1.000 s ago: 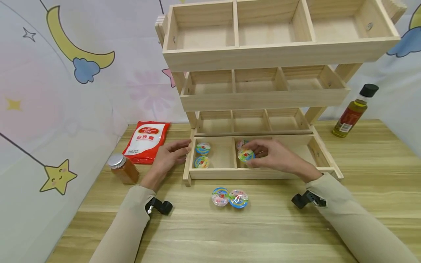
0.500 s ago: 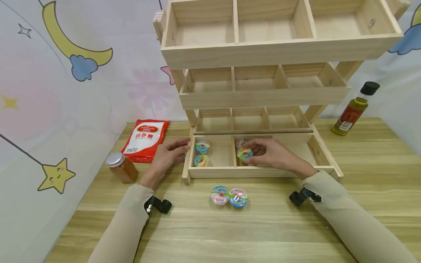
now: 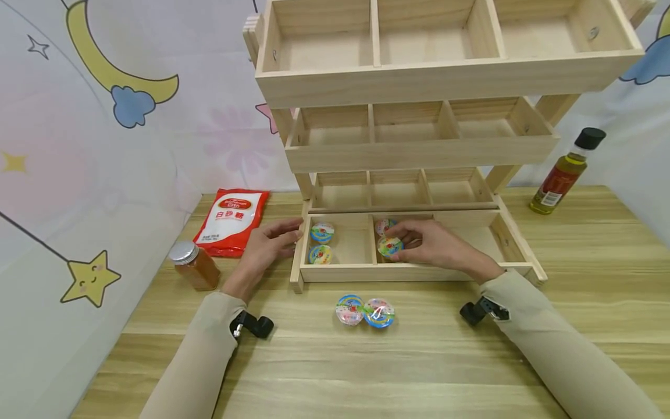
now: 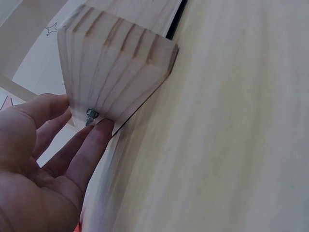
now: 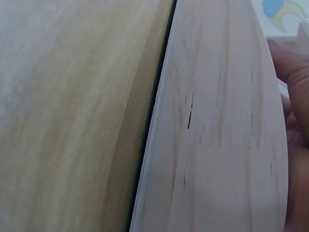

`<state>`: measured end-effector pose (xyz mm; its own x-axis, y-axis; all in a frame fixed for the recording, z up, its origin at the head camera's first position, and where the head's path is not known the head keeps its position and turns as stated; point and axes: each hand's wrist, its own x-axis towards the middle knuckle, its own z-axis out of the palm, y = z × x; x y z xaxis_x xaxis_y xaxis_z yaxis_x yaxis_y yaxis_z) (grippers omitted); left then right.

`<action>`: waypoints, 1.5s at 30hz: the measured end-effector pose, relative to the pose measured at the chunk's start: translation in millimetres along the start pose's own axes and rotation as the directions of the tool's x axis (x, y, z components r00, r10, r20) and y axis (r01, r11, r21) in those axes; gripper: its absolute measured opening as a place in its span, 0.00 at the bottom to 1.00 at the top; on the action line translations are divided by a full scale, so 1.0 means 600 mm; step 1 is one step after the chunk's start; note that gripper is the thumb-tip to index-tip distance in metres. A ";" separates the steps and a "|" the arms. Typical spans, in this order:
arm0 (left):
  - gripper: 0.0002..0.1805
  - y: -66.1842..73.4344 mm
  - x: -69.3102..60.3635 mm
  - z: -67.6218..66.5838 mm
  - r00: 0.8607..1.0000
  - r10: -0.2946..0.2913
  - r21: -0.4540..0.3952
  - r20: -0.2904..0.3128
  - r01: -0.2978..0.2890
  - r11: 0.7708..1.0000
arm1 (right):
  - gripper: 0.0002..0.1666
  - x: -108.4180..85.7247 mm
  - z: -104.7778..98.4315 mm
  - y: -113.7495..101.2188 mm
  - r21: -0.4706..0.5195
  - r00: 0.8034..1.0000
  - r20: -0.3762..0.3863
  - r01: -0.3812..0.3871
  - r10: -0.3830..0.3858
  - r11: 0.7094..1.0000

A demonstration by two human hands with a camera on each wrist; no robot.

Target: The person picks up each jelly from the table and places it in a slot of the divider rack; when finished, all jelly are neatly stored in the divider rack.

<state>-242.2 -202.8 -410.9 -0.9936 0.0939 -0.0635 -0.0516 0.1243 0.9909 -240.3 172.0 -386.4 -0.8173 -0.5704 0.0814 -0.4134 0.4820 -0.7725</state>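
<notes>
In the head view my right hand point(image 3: 437, 247) pinches a jelly cup point(image 3: 389, 247) with a yellow-green lid, low in the middle compartment of the bottom tray point(image 3: 345, 273). Behind it lies a pink-lidded cup point(image 3: 384, 226), partly covered by the fingers. Two more cups point(image 3: 321, 233) point(image 3: 320, 254) sit in the left compartment. My left hand point(image 3: 264, 253) touches the rack's left side, and in the left wrist view the fingertips of this hand point(image 4: 53, 159) rest on the wooden end piece point(image 4: 113, 63). The right wrist view shows mostly the tray's front board point(image 5: 217, 121), which hides the cup.
Two cups point(image 3: 349, 309) point(image 3: 379, 313) lie side by side on the table in front of the rack. At the left are a red-and-white bag point(image 3: 232, 221) and a jar point(image 3: 196, 267) with a silver lid. An oil bottle point(image 3: 560, 174) stands at the right. Upper trays point(image 3: 450, 81) overhang the bottom one.
The head view has shifted slightly. Compared with a second ago, my right hand and the pinched cup sit nearly the same in the middle compartment; my left hand stays at the rack's side.
</notes>
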 end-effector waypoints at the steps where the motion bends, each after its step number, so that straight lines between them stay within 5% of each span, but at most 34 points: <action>1: 0.24 0.001 0.000 0.000 1.000 -0.002 0.000 -0.001 0.002 1.000 | 0.27 0.000 0.000 -0.001 -0.002 1.000 0.005 -0.001 0.001 1.000; 31: 0.24 0.000 0.002 -0.001 1.000 0.014 0.009 0.002 -0.014 1.000 | 0.22 0.002 -0.006 0.003 -0.021 0.994 0.107 0.024 -0.022 0.999; 40: 0.25 0.000 0.001 -0.001 1.000 0.014 0.017 0.004 -0.014 1.000 | 0.23 -0.004 -0.012 -0.004 -0.030 0.995 0.104 0.010 -0.007 0.999; 45: 0.24 -0.001 0.003 0.000 1.000 0.017 -0.001 0.010 -0.017 1.000 | 0.22 -0.013 -0.020 -0.016 -0.097 0.999 0.038 0.021 -0.017 0.995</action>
<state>-244.2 -202.9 -411.5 -0.9933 0.1056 -0.0474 -0.0344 0.1214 0.9920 -234.9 179.7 -372.1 -0.7945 -0.6032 0.0711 -0.4671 0.5320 -0.7063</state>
